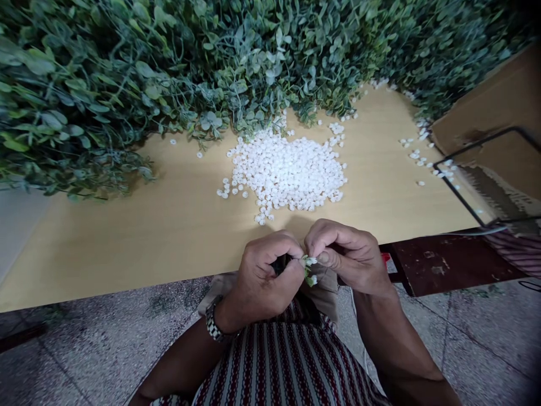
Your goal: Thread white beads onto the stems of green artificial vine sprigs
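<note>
Just past the table's front edge, my left hand [270, 273] pinches a small green sprig [307, 270] with white bud-like pieces on it. My right hand [349, 256] meets it from the right, thumb and forefinger closed at the sprig's upper white piece [310, 260]. A second white piece [312, 280] hangs lower on the sprig. Beyond the hands, a heap of small white beads [291, 172] lies on the tan table [177, 225], with several loose ones around it.
Dense green artificial foliage [177, 73] covers the table's back. At right stand a torn cardboard box [499, 118] and a black wire frame [459, 197], with scattered white beads [418, 158] near them. A dark red bench [452, 265] sits below the table's right edge.
</note>
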Available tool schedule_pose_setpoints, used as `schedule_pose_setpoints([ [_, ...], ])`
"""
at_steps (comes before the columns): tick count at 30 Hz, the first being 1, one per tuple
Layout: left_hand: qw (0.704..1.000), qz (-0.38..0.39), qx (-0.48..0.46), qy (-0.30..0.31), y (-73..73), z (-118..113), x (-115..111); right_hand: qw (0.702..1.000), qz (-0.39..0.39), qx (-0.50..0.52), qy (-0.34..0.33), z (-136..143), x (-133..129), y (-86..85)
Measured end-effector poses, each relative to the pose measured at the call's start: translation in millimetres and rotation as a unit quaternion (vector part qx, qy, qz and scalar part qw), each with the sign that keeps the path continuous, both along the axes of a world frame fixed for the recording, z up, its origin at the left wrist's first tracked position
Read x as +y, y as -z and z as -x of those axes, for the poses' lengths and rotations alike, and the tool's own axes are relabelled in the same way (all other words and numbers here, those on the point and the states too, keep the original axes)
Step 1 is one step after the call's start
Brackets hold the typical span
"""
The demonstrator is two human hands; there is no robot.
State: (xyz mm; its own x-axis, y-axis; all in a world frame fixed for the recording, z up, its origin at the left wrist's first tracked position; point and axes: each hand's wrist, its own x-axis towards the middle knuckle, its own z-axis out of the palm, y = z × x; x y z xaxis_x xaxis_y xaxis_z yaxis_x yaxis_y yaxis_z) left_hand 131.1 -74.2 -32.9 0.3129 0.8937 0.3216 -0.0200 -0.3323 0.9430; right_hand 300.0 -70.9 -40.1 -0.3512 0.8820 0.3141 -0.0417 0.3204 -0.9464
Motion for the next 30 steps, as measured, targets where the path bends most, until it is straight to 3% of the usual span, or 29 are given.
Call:
schedule_pose_setpoints([
  [17, 1.000, 0.007, 0.022, -0.014, -1.2, -2.5, -0.1, 0.999, -0.035, -0.014, 0.023, -0.2, -1.9, 5.0],
  [30, 1.000, 0.013, 0.029, 0.000, -4.3, -2.2, 1.5, 0.997, -0.061, -0.037, 0.000, -2.3, -0.8, 3.0],
])
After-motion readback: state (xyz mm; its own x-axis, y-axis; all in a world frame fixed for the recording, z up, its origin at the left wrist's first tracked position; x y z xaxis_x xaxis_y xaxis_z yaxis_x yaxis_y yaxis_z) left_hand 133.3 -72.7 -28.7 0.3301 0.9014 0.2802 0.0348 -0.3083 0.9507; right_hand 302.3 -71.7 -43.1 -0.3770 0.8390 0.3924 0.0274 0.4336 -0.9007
